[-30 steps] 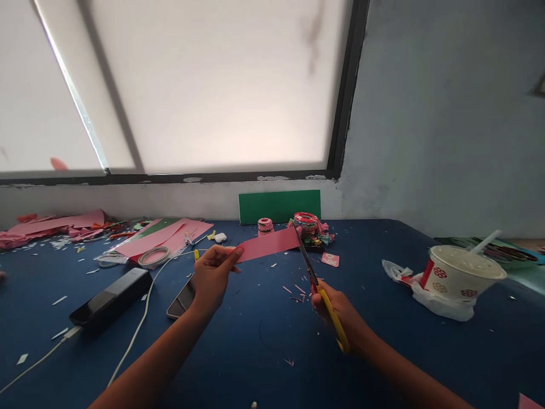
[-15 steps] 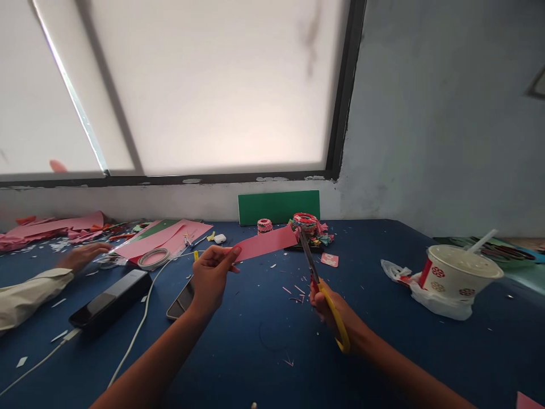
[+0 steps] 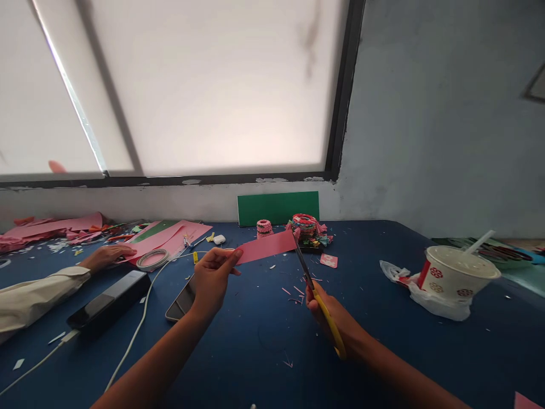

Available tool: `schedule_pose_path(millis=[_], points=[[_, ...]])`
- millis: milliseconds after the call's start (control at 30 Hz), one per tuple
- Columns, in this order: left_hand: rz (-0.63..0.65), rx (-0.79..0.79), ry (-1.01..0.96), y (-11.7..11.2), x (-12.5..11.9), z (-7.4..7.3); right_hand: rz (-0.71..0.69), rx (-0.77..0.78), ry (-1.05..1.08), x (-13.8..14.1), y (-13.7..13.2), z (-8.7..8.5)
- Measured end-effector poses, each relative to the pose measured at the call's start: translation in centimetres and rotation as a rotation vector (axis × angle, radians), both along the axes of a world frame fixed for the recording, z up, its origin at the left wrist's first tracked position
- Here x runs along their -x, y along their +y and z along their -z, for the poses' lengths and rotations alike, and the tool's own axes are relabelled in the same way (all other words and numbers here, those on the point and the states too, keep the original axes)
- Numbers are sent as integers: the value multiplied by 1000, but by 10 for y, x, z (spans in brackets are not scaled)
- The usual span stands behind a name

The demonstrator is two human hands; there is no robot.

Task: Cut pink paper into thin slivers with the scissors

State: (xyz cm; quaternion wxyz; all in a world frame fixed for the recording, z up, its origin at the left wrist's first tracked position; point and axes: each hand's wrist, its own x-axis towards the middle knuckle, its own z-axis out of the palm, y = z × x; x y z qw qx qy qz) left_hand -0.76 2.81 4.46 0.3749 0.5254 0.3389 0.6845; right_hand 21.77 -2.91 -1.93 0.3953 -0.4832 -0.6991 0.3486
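A strip of pink paper (image 3: 266, 248) is pinched at its left end between the thumb and fingers of my left hand (image 3: 214, 276). My right hand (image 3: 324, 313) is wrapped around the yellow handles of a pair of scissors (image 3: 305, 267), blades pointing up and away. The blade tips meet the strip's right end; whether they have cut into it I cannot tell. Behind the strip stand a stack of colourful paper rings (image 3: 307, 222) and a smaller pink ring stack (image 3: 264, 227). Thin pink offcuts (image 3: 295, 295) lie below the strip.
At left are a co-worker's hand (image 3: 106, 257), pink sheets (image 3: 170, 236), a tape roll (image 3: 152, 259), a black power bank (image 3: 109, 304) with a white cable, and a phone (image 3: 181, 302). A paper cup (image 3: 455, 281) with a straw stands right. A green board (image 3: 279, 207) leans on the wall.
The scissors have shifted slightly left and down, their blades now closer together at the strip's end. My left hand stays nearly still. The co-worker's hand has moved right onto the pink sheets.
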Motion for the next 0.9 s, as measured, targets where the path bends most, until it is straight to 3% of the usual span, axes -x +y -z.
schedule_pose_path(millis=[900], points=[[-29,17,1,-1,-2,-2,85,-54,-18,-1,-1,-9]])
